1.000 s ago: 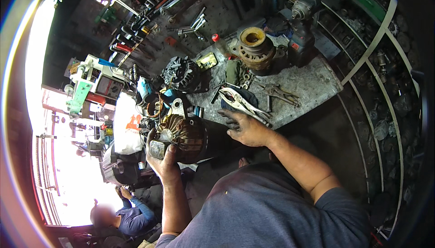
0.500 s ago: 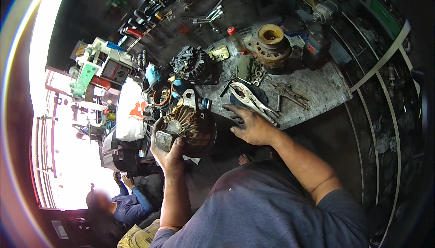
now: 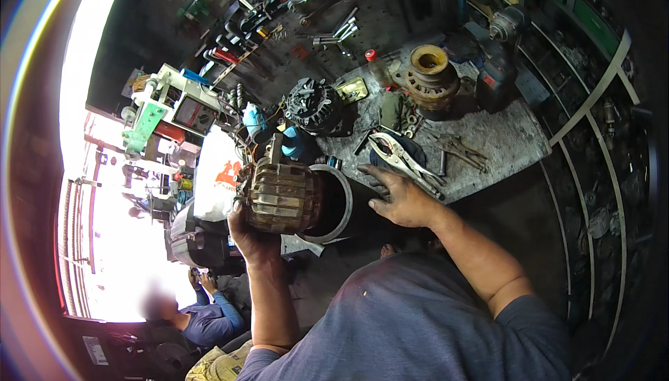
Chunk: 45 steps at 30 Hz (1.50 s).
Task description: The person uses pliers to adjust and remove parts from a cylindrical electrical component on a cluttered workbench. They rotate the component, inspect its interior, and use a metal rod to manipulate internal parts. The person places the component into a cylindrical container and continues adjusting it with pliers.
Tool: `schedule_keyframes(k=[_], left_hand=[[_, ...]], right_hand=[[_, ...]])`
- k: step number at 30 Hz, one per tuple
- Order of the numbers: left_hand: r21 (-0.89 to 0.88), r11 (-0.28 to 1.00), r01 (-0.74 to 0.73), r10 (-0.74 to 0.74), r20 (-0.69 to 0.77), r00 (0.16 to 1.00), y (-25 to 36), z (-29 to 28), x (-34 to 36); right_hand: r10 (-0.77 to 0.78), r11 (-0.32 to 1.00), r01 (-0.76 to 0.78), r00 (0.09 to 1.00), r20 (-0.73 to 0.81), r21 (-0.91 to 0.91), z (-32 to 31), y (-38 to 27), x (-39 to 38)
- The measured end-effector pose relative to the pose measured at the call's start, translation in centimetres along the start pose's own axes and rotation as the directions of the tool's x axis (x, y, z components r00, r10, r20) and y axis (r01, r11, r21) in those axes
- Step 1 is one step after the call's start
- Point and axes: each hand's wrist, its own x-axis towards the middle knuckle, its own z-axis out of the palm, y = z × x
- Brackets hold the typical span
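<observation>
Gripping from below, the left hand [image 3: 252, 240] cups a ribbed, brass-coloured rotor [image 3: 282, 197], fingers curled tight round its grimy laminated drum. The rotor sits partly inside a dark steel tube [image 3: 348, 207] with a pale, smooth rim, lying at the near edge of the bench [image 3: 502, 144]. The right hand [image 3: 398, 198] rests flat on the tube, fingers spread and slightly bent, pressing rather than clasping, as far as the dim view shows. Just beyond its fingertips lie shiny locking pliers [image 3: 404, 161] on the scuffed grey benchtop; a black finned alternator [image 3: 313, 106] stands farther back.
</observation>
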Motion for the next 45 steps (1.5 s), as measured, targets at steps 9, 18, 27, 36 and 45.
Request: schedule_keyframes(k=[9,18,27,36,45], left_hand=[[0.02,1.0,0.011,-0.011,0.015,1.0,-0.3,0.1,-0.4],[0.513,0.819,-0.257,0.263,0.063,0.963,-3.2,2.3,-2.2],[0.663,0.689,-0.292,0.296,0.111,0.949,-3.7,2.5,-2.4],[0.618,0.76,-0.202,0.191,0.084,0.978,-2.8,2.3,-2.5],[0.292,0.951,-0.102,0.098,0.028,0.995,-1.9,-5.3,-1.9]], right_hand=[[0.097,0.995,-0.098,0.995,0.027,0.019,-0.1,0.2,-0.5],[0.1,0.995,-0.1,0.995,0.012,-0.011,-0.2,0.8,-1.5],[0.05,0.996,-0.051,0.999,-0.014,-0.074,-0.5,1.7,-2.0],[0.023,0.978,-0.013,0.999,0.046,-0.209,0.9,-0.5,0.0],[-0.209,0.939,0.205,0.978,0.014,-0.275,4.2,-5.9,3.1]])
